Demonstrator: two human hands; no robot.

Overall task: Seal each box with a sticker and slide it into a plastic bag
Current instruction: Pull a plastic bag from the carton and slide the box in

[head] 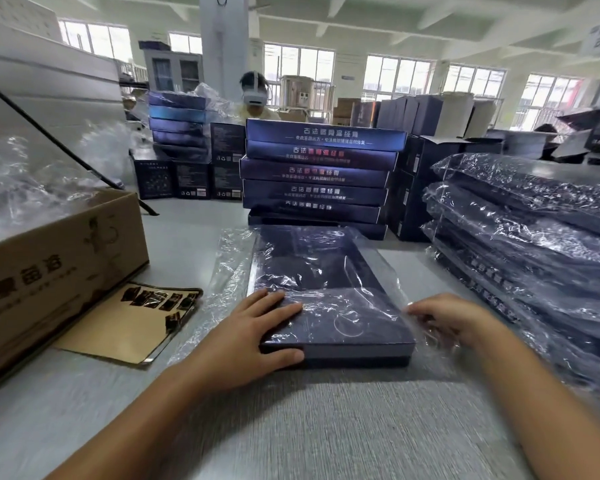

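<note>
A flat dark-navy cardboard box (354, 336) lies on a grey table (326, 427), most of it sheathed in a clear plastic bag (229, 268). The left hand (257, 327) is laid flat on the near-left corner, fingers straight, thumb against the side. The right hand (454, 317) is curled at the bag's right edge, apparently pinching film. With the mouth held on one side only, the thin film may be bunched or torn on a corner, or the box skewed. No seal sticker can be seen.

box (326, 289): dark blue, flat, laid at centre
plastic bag (229, 271): clear, crinkled, drawn over most of the box
sticker sheet (132, 323): tan, laid flat at left
</note>
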